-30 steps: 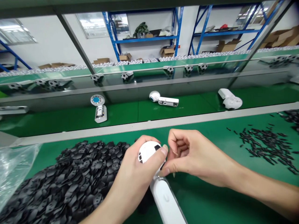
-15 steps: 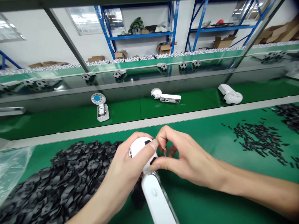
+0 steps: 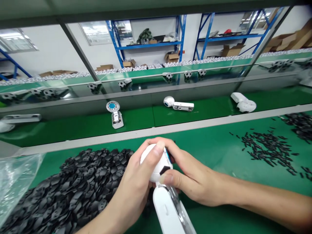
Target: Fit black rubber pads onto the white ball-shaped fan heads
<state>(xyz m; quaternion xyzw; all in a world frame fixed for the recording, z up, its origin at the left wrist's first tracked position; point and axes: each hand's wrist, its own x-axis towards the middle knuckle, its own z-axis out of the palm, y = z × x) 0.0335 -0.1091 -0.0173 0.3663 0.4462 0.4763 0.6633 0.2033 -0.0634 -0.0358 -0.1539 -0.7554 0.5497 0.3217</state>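
A white handheld fan (image 3: 168, 208) with a round, football-patterned head (image 3: 156, 162) is between my hands, its handle pointing down toward the bottom edge. My left hand (image 3: 138, 175) wraps the head from the left, thumb pressed on top. From the right, my right hand (image 3: 190, 175) closes on the head, its thumb by a black pentagon patch (image 3: 165, 169) near the neck and its fingers curled over the far side. A sliver of blue shows at the head's right edge. Left of my hands lies a large heap of black pentagon-like pieces (image 3: 80, 188).
Small black slivers (image 3: 268, 146) are scattered at the right, with a darker pile (image 3: 299, 125) beyond. A clear plastic bag (image 3: 19, 178) lies at the left. Behind a pale ledge (image 3: 136, 133), more fans (image 3: 182, 106) rest on a green belt (image 3: 143, 117).
My right hand has shifted from a pinch at the head's right side to wrapping round it, fingers over the far side. The fan head has turned somewhat, and the view has tipped slightly.
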